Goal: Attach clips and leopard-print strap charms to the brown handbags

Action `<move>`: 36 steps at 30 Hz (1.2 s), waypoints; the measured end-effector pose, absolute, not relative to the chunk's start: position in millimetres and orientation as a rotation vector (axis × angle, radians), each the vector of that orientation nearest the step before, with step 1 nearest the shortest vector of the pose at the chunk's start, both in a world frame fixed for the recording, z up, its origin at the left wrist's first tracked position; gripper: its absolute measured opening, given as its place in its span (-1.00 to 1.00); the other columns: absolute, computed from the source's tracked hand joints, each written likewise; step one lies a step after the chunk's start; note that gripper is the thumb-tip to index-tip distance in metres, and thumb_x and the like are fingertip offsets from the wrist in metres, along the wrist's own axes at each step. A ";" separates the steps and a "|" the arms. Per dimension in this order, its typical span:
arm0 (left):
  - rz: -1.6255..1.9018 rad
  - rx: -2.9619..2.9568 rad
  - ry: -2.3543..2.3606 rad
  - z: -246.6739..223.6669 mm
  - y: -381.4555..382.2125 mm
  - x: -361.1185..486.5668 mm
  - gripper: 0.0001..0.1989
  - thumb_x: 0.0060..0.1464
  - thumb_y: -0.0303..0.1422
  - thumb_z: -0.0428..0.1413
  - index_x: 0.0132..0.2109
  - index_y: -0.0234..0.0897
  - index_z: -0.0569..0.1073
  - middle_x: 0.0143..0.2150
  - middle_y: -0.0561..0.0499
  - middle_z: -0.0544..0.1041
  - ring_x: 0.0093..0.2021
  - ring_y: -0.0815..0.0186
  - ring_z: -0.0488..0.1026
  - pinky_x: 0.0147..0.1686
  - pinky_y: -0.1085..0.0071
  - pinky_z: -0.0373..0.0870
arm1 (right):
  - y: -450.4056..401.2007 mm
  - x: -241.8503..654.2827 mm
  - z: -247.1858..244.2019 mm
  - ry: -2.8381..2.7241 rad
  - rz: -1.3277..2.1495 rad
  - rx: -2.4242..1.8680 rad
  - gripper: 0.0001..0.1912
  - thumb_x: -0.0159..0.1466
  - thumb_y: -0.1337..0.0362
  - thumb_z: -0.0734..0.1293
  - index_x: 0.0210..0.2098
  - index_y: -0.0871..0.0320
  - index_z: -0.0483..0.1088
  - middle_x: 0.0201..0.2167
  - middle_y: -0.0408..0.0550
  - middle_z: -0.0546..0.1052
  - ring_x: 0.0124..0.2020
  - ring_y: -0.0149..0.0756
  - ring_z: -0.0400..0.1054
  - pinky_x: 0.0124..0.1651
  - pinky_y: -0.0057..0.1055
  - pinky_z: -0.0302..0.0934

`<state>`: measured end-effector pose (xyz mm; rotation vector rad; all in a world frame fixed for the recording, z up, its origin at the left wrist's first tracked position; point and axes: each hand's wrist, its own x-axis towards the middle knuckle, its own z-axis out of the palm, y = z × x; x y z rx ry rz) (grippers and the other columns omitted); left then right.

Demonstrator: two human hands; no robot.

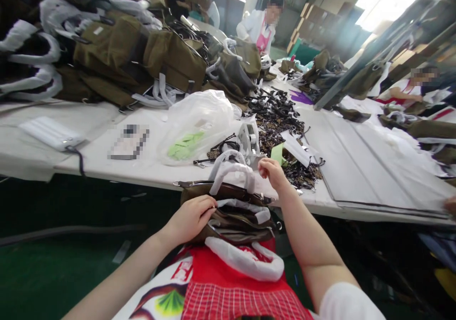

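Observation:
Two brown handbags with white-wrapped handles rest against the red apron at the table's front edge. The nearer bag (238, 232) has its zipper open; the farther bag (228, 191) stands just behind it. My left hand (194, 215) lies on the left side of the bags, its fingers together at the bag's edge; what they pinch is too small to name. My right hand (271, 171) is raised just right of the wrapped handles, fingers curled by a white dispenser (249, 137); anything between them is hidden.
A clear plastic bag with green slips (199, 130), a phone (130, 141) and a white tag-like pouch (52, 132) lie left. Dark straps and charms (278, 120) heap behind my right hand. Brown bags (114, 49) pile at back left. People work farther back.

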<state>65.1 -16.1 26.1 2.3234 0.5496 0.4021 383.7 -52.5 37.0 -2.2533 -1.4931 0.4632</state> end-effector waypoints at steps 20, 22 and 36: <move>0.580 2.386 0.608 22.1 -28.7 55.9 -0.77 0.28 -0.40 -0.03 -0.25 -0.26 0.51 -0.10 -0.06 0.58 -0.11 0.30 0.53 -0.04 0.37 0.48 | -52.6 395.9 59.9 -2.035 0.063 -2.801 -0.63 0.38 0.33 0.12 -0.14 0.24 0.57 -0.05 0.24 0.54 -0.08 -0.13 0.45 -0.10 -0.37 0.24; 0.622 2.422 0.646 22.1 -30.8 55.1 -0.77 0.27 -0.39 -0.02 -0.22 -0.26 0.54 -0.10 -0.07 0.58 -0.12 0.28 0.53 -0.04 0.34 0.49 | -58.7 401.6 67.1 -1.980 0.015 -2.836 -0.63 0.38 0.37 0.11 -0.13 0.26 0.55 -0.05 0.27 0.53 -0.11 -0.12 0.47 -0.14 -0.36 0.25; 0.628 2.401 0.659 25.2 -31.9 55.2 -0.74 0.27 -0.39 -0.02 -0.26 -0.25 0.57 -0.14 -0.06 0.60 -0.14 0.28 0.54 -0.07 0.34 0.51 | -89.8 437.0 89.7 -1.391 -0.134 -2.809 -0.73 0.30 0.20 0.25 -0.21 0.16 0.57 -0.22 0.13 0.61 -0.21 -0.13 0.49 -0.20 -0.34 0.24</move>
